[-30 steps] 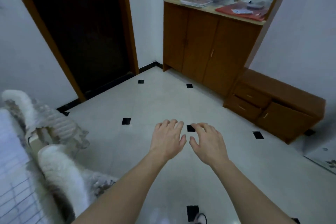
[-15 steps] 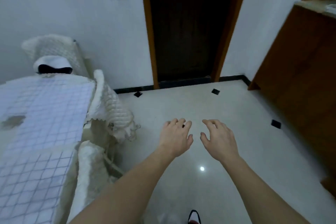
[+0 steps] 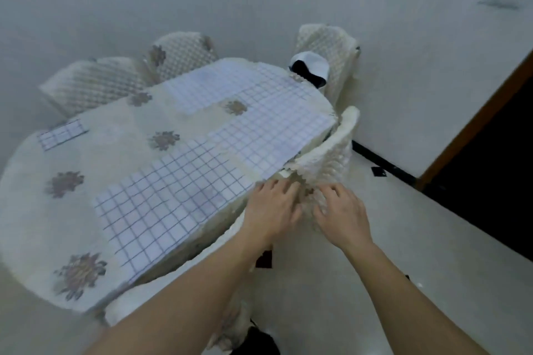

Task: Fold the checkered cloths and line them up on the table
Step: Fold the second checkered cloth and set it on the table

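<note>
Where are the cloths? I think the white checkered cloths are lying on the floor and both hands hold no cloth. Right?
Not quite. The white checkered cloths lie on the oval table with the cream flowered cover, not on the floor, as the head view shows. The left hand and the right hand do hold no cloth.

Both bare arms extend forward from the lower edge of the view, the left forearm [image 3: 184,294] angling up from the left, the right forearm [image 3: 403,288] from the right. The left hand [image 3: 271,207] and right hand [image 3: 343,213] sit close together, side by side, palms down, backs to the camera, fingers spread and loosely curved.
</note>
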Available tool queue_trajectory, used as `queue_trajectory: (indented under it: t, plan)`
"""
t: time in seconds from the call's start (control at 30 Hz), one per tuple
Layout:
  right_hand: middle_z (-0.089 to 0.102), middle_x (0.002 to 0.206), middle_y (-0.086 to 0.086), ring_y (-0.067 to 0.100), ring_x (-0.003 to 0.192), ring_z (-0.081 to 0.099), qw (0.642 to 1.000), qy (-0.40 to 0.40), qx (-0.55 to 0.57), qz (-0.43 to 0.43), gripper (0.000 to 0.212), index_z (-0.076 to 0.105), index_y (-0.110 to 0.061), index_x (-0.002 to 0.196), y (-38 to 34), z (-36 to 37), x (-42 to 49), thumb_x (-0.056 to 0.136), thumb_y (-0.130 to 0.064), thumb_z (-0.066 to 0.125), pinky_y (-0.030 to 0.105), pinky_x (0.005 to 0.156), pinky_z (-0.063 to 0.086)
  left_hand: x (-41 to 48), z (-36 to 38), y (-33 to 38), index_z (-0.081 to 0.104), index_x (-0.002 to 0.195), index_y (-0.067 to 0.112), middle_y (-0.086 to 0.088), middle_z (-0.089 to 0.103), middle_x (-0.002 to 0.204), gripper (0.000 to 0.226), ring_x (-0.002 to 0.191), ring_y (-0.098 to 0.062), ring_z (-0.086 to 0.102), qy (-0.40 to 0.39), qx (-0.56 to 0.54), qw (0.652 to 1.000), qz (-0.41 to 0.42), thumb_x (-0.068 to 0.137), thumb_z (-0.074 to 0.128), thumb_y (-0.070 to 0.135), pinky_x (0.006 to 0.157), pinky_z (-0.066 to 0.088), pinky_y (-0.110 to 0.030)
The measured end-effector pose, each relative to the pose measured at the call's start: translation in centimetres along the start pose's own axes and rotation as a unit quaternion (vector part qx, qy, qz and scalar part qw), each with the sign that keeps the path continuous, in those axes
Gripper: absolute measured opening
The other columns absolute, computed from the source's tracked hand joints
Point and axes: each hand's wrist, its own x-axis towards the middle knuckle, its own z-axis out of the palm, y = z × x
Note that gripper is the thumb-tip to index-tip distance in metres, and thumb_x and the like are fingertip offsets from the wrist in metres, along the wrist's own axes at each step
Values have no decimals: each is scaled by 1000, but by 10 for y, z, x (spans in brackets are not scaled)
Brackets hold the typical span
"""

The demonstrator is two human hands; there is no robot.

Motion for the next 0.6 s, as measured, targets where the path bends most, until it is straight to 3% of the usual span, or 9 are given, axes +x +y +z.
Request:
queue_trajectory:
  t: [0.23,0.33,0.47,0.6]
  plan:
    - [53,139,0,21,122,50,986,-43,12,-160,47,50,-25,140,-103,44,94,94,-38,53,41,102,43,-19,6,-120,52,137,23,2,57,137,50,122,-23,52,15,-10,980,-199,94,41,48,96,45,-42]
    - [54,137,0,20,120,52,972,-69,4,-226,48,49,-26,140,-135,69,120,95,-40,53,41,101,44,-28,14,-161,51,139,23,3,56,137,51,123,-22,51,22,-18,967,-252,95,41,47,96,45,-41]
    - [57,134,2,24,118,56,947,-99,-13,-306,48,52,-23,138,-166,101,153,93,-38,57,43,97,47,-54,30,-219,58,132,19,-1,64,126,53,110,-25,60,20,0,948,-317,92,40,49,82,53,-42]
    - [60,131,4,25,116,58,924,-131,-15,-360,48,55,-21,135,-187,129,171,90,-36,60,44,95,50,-87,40,-245,53,138,21,-1,59,134,56,117,-26,57,-14,-37,932,-361,91,48,50,92,50,-43]
